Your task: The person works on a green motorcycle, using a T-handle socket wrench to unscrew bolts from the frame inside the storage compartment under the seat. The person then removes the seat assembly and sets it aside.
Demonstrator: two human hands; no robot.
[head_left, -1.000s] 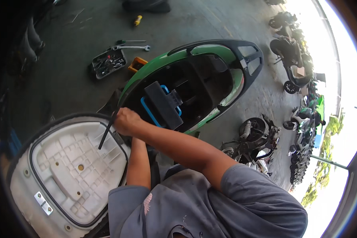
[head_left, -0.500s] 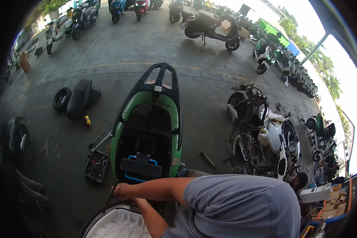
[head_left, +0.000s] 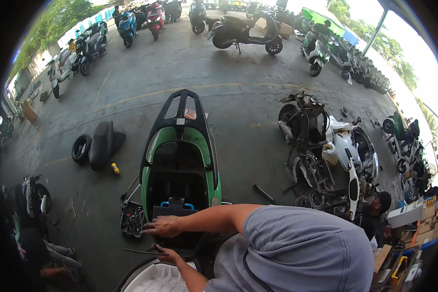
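My right hand is open, fingers spread toward the dark tray of small tools and parts. It hovers over the near end of the green and black scooter. Below it, my left hand is closed on a thin dark rod-shaped tool that points left; its exact kind I cannot make out. A white ribbed plastic panel lies under my left forearm. Blue handles show inside the scooter's open compartment, partly hidden by my right arm.
Left on the floor are a tyre, a black scooter seat and a yellow bottle. A metal tube lies right of the scooter. Stripped scooters and a person in a dark cap are at right; another person at lower left.
My hands were together at the scooter's near edge. Now they are apart: the right has opened and moved up and right, the left has drawn down with the rod-shaped tool. The view has shifted.
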